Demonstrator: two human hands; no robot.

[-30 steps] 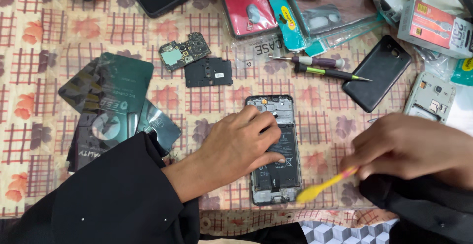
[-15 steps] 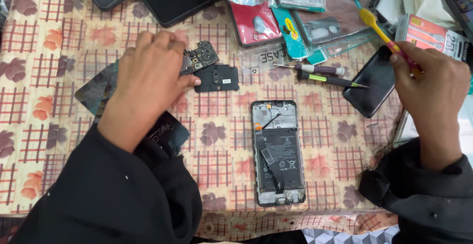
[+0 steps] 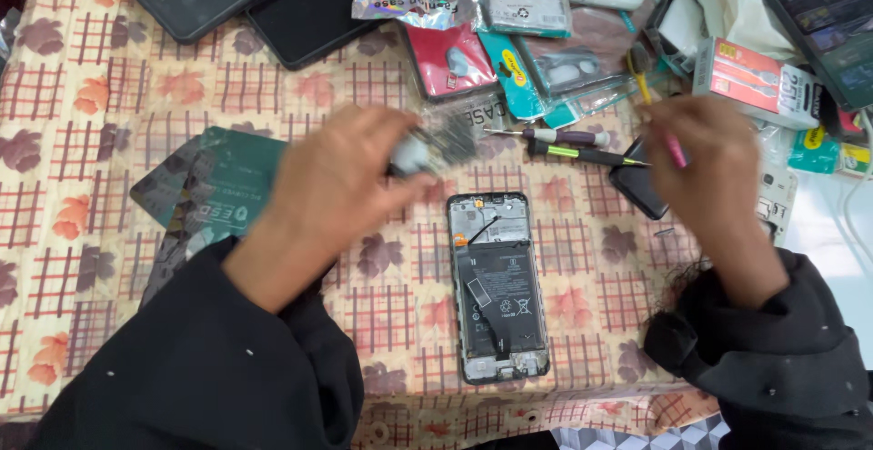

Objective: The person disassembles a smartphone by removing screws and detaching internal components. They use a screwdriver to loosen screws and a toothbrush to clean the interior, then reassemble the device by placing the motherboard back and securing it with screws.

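An opened phone [image 3: 498,286] lies face down on the patterned tablecloth, its battery and inner frame showing. My left hand [image 3: 336,177] hovers just up-left of it, pinching a small grey phone part [image 3: 435,147] that is blurred by motion. My right hand [image 3: 714,173] is to the right of the phone and grips a thin yellow and pink tool [image 3: 657,114] pointing up and away. Both sleeves are black.
Two screwdrivers [image 3: 559,144] lie between my hands. A black phone [image 3: 635,191] sits partly under my right hand. Green and grey bags [image 3: 223,197] lie at the left, dark tablets [image 3: 273,0] at the top left, packaged accessories [image 3: 509,45] and a red box [image 3: 759,77] along the top.
My left hand has lifted the small part off the cloth and carried it right. My right hand has come down and left with the tool.
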